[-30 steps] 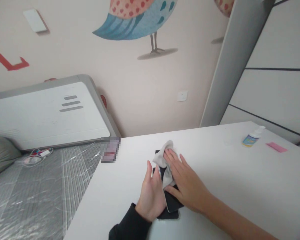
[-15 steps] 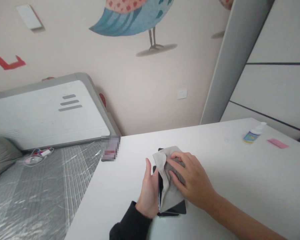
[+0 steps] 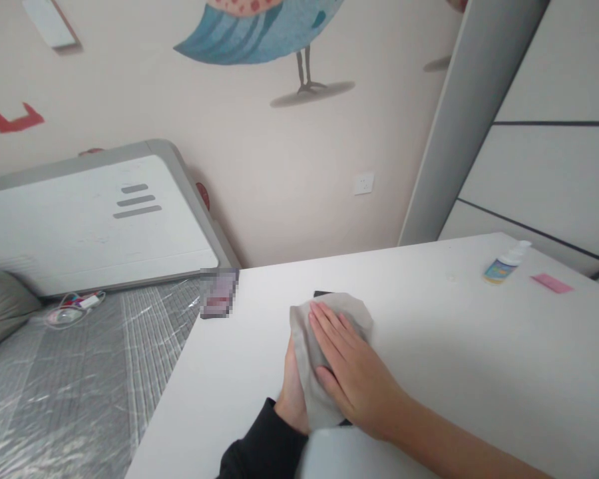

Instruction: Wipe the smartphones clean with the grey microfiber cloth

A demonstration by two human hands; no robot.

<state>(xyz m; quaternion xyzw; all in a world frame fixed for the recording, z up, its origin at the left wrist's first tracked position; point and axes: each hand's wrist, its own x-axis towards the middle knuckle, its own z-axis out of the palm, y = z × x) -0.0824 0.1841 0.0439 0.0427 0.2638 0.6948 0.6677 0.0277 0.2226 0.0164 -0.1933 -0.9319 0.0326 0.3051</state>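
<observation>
Hiding a black phone [image 3: 323,293], a grey cloth [image 3: 304,359] lies under the spread right hand [image 3: 352,379], left hand [image 3: 290,392] grip unclear.

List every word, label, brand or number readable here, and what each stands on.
No word, brand or number can be read.
Label on the small spray bottle: too small to read.
Pixelated object: blurred, unreadable.
Pink slip: no text can be made out.
</observation>
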